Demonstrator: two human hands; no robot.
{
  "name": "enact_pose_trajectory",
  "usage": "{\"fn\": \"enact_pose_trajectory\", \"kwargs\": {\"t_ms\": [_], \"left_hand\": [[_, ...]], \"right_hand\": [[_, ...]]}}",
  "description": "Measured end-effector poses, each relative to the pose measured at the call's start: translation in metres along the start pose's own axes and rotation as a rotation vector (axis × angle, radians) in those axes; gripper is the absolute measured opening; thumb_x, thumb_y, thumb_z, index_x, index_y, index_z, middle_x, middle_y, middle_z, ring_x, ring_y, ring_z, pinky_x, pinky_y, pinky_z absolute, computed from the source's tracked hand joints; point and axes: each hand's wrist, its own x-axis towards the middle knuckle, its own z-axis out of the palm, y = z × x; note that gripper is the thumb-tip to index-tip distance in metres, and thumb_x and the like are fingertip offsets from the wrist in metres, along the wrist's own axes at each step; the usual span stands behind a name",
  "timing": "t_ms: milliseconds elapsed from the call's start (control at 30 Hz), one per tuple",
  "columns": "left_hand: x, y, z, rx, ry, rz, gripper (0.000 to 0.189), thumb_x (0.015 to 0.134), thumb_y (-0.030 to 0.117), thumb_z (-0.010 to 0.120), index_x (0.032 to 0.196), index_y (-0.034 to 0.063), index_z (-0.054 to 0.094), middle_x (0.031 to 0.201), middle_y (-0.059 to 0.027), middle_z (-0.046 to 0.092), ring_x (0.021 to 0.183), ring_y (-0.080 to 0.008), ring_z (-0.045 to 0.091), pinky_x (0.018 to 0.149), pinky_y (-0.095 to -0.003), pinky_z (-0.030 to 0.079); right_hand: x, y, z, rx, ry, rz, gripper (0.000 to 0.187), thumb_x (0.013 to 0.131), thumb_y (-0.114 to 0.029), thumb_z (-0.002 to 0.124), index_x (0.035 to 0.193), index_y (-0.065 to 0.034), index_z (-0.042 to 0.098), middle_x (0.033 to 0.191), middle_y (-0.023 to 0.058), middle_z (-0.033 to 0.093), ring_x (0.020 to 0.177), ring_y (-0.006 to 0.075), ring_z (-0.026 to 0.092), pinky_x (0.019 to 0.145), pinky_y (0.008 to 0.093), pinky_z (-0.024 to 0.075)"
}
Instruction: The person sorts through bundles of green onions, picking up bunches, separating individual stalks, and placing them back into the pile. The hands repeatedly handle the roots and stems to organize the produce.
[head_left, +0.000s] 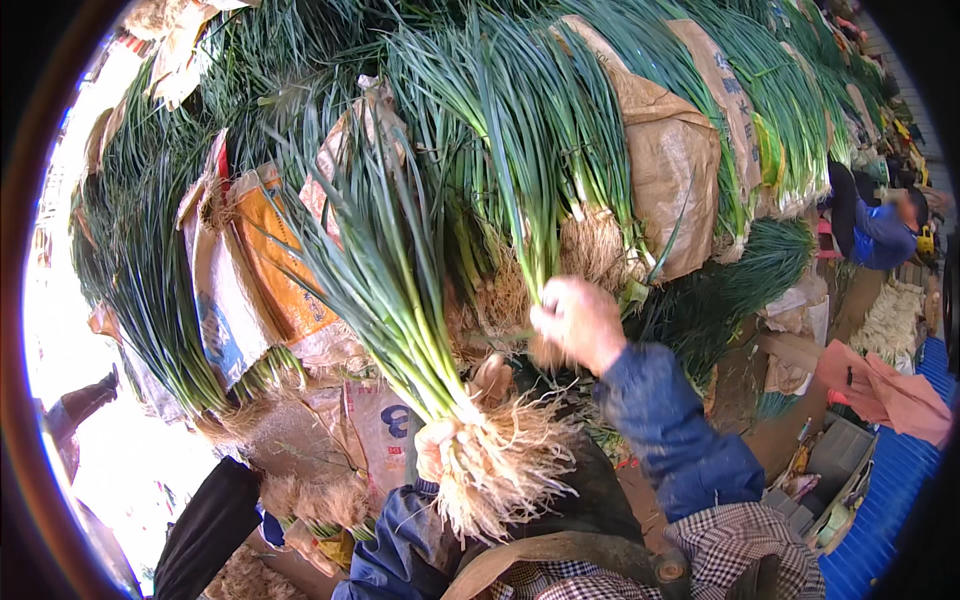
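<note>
My left hand (436, 450) is closed around the base of a bunch of scallions (405, 300). Its pale, shaggy roots (502, 457) spill towards me, while the long green leaves slant up and away to the left. Slightly blurred, my right hand (581, 322) grips the lower stalks of a thinner scallion bundle (536, 217) at the front of the pile. Brown roots show just beneath that hand. Next to it, another rooted bundle (596, 232) leans against a tan woven sack (667, 165).
Stacked scallions (150, 247) rise in front of me, with an orange woven sack (281, 255) and a white one (225, 285) between bundles. At right are a grey crate (832, 465), a pink cloth (885, 390) and a person in blue (881, 225). A dark sleeve (206, 525) shows at lower left.
</note>
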Motion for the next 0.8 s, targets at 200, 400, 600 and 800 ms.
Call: {"fn": "enact_pose_trajectory", "kwargs": {"t_ms": [200, 400, 600, 800], "left_hand": [[0.011, -0.003, -0.035, 0.101, 0.131, -0.129, 0.028, 0.077, 0.008, 0.067, 0.102, -0.0060, 0.066, 0.092, -0.0138, 0.069, 0.085, -0.0238, 0.066, 0.081, -0.0339, 0.053], [0.014, -0.002, -0.038, 0.092, 0.120, -0.147, 0.028, 0.074, 0.007, 0.067, 0.099, -0.0069, 0.067, 0.096, -0.0140, 0.069, 0.084, -0.0220, 0.065, 0.080, -0.0319, 0.052], [0.007, 0.000, -0.048, 0.097, 0.172, -0.131, 0.025, 0.076, 0.009, 0.065, 0.095, -0.0060, 0.065, 0.094, -0.0144, 0.067, 0.087, -0.0227, 0.063, 0.081, -0.0340, 0.051], [0.003, 0.020, -0.063, 0.228, 0.113, 0.140, 0.020, 0.078, 0.010, 0.060, 0.089, -0.0062, 0.062, 0.090, -0.0175, 0.067, 0.076, -0.0263, 0.065, 0.070, -0.0353, 0.056]], "right_hand": [[-0.078, -0.026, 0.051, 0.326, 0.212, -0.369, 0.014, 0.085, -0.013, 0.067, 0.090, -0.0004, 0.067, 0.075, 0.0094, 0.065, 0.062, 0.0179, 0.060, 0.058, 0.0332, 0.0497], [-0.096, 0.059, 0.006, 0.382, 0.607, 0.112, 0.011, 0.086, -0.011, 0.066, 0.093, -0.0033, 0.070, 0.087, 0.0097, 0.068, 0.078, 0.0209, 0.065, 0.072, 0.0316, 0.0515], [-0.084, 0.075, 0.025, 0.442, 0.396, 0.199, 0.025, 0.088, -0.024, 0.062, 0.089, 0.0004, 0.066, 0.084, 0.0153, 0.065, 0.081, 0.0275, 0.063, 0.071, 0.0402, 0.0488], [-0.054, 0.002, 0.036, 0.569, 0.335, 0.089, 0.020, 0.084, -0.019, 0.069, 0.082, -0.0009, 0.061, 0.068, 0.0092, 0.066, 0.058, 0.0143, 0.061, 0.051, 0.0311, 0.0486]]}}
